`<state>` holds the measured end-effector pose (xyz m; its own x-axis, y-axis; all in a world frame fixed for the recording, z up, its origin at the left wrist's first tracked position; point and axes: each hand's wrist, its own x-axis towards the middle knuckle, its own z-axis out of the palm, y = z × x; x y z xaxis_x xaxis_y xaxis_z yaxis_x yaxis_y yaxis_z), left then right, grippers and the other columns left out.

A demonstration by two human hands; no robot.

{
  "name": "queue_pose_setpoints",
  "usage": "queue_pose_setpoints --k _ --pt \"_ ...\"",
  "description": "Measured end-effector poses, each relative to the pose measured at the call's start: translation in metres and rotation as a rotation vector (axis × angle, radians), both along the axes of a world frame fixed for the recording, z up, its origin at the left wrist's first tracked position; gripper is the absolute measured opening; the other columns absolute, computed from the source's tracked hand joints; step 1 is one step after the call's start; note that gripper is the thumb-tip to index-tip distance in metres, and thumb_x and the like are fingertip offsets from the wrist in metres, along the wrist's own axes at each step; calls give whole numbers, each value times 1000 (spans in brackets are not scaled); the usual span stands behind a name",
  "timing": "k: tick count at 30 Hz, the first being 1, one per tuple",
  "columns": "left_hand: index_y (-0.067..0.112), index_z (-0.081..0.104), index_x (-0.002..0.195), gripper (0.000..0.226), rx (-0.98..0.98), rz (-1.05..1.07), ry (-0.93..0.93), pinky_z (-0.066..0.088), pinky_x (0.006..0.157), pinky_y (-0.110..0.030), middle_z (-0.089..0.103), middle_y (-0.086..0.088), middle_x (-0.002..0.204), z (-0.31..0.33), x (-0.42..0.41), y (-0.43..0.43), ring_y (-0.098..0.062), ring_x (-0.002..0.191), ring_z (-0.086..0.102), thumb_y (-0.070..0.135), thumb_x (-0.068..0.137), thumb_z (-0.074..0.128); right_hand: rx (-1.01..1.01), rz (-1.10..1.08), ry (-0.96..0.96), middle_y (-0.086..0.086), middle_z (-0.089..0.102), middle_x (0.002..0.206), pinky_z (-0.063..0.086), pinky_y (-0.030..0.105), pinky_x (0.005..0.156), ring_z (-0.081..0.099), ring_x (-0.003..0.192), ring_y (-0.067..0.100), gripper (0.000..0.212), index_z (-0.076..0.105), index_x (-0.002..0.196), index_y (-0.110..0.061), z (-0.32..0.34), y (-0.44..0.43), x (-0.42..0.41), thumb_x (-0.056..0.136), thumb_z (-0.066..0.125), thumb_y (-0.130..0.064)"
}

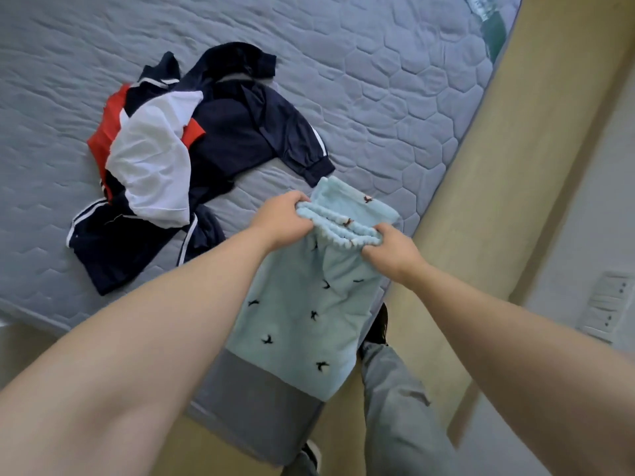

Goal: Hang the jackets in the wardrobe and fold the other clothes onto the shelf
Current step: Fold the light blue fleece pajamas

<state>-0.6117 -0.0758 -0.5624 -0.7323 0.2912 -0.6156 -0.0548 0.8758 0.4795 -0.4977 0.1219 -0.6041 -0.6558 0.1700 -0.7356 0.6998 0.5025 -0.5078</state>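
Observation:
Light blue fleece trousers (302, 314) with small dark bird marks hang over the mattress corner. My left hand (281, 219) grips the left end of their gathered waistband and my right hand (391, 250) grips the right end, holding it stretched between them. Part of the garment lies folded back on the bed beyond the waistband. Further left on the mattress lies a heap: a navy jacket (247, 125) with white sleeve stripes and a red, white and navy jacket (147, 156) on top of dark striped clothing.
The grey quilted mattress (395, 80) fills the upper view, with its corner just below my hands. A yellowish floor (515, 183) runs along its right side. My legs in grey trousers (395, 407) stand at the corner. Wall sockets (608, 304) sit at the right.

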Motion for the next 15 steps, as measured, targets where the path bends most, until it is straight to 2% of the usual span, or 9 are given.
queue_pose_setpoints --k 3,5,8,10,12,15 --pt "26 62 117 38 -24 -82 32 47 84 -33 68 2 112 -54 -36 38 -22 104 61 25 79 62 101 45 19 7 65 116 49 35 79 60 103 28 41 55 126 -21 -54 32 -33 88 55 -35" --pt "22 61 122 42 -74 -176 63 47 93 -36 65 -5 121 -90 -54 58 -27 113 59 25 80 61 179 87 21 9 63 117 48 35 78 59 99 29 38 57 123 -20 -88 48 -50 90 53 -38" --pt "17 61 122 41 -109 -298 81 45 99 -37 58 -9 127 -138 -71 79 -28 118 54 23 81 61 249 129 -16 11 49 127 47 39 89 55 109 34 44 55 130 -17 -129 62 -64 92 49 -40" --pt "16 60 118 37 -135 -374 112 43 102 -41 54 -10 128 -164 -81 88 -30 120 51 22 81 60 228 144 -19 12 47 130 45 40 93 52 116 33 45 54 131 -16 -150 67 -69 91 49 -37" --pt "17 57 112 32 -176 -461 126 43 101 -45 54 -9 126 -182 -89 91 -31 120 49 23 81 58 188 192 -11 10 50 126 45 39 90 51 114 31 44 53 126 -16 -161 70 -71 87 53 -37" --pt "18 51 117 40 -207 -506 18 45 87 -37 57 -9 121 -199 -95 88 -29 108 53 22 79 62 200 347 1 3 51 119 47 42 88 52 109 26 53 49 120 -24 -165 74 -71 75 61 -50"
